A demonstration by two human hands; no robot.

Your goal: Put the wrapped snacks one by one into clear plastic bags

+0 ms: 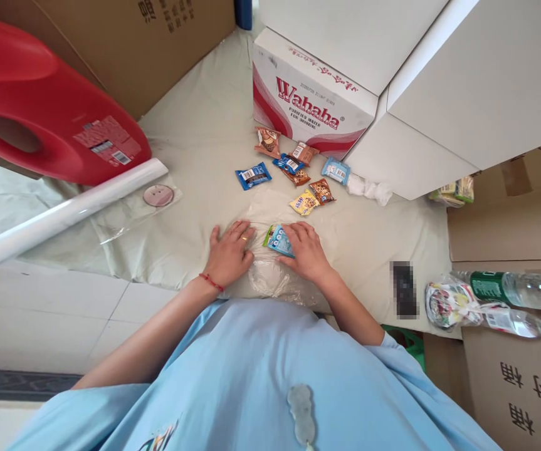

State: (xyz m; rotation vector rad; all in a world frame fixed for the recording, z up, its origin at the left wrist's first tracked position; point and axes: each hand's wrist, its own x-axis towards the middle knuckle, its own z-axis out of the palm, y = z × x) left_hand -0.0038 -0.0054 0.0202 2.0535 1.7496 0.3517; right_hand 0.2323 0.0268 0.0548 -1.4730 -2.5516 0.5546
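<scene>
My left hand (231,252) lies palm down with its fingers stretched out, at the left edge of a clear plastic bag (274,280) spread on the cloth. Over on the bag's right side, my right hand (306,252) grips a light blue snack packet (279,240) between thumb and fingers. A green snack packet (267,235) peeks out from under the blue one. Just beyond the hands are a yellow snack packet (304,203), a brown cookie packet (321,192), a dark blue packet (253,176) and several more small wrapped snacks.
A white and red Wahaha carton (312,94) stands behind the snacks, beside white boxes (477,81). To the left are a red jug (54,106) and a roll of clear film (73,210). Plastic bottles (524,289) and a pixelated dark object (404,289) lie at right.
</scene>
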